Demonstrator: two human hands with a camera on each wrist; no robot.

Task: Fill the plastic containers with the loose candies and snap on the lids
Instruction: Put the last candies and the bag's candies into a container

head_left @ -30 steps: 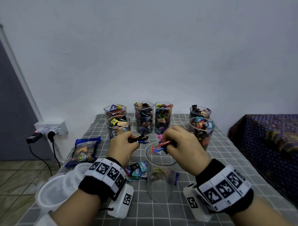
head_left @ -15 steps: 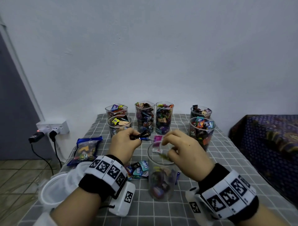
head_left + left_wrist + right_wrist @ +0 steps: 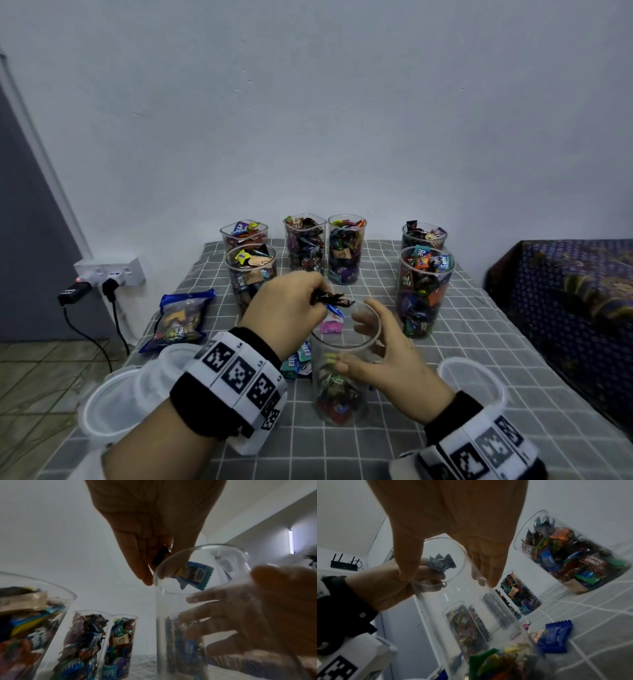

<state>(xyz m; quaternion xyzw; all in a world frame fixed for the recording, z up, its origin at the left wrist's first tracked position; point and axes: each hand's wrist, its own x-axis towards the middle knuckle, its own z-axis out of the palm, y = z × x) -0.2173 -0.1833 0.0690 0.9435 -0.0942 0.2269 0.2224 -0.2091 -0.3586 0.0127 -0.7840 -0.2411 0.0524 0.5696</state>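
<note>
The tall clear container (image 3: pixel 344 370) stands straight up on the desk (image 3: pixel 479 342), its open mouth up and a few candies at the bottom. The right hand (image 3: pixel 387 359) wraps its fingers (image 3: pixel 202 599) around the upper wall. Just above the rim, the left hand (image 3: pixel 287 308) fingers (image 3: pixel 139 566) pinch dark and blue wrapped candies (image 3: pixel 330 301), which stick out sideways over the mouth.
</note>
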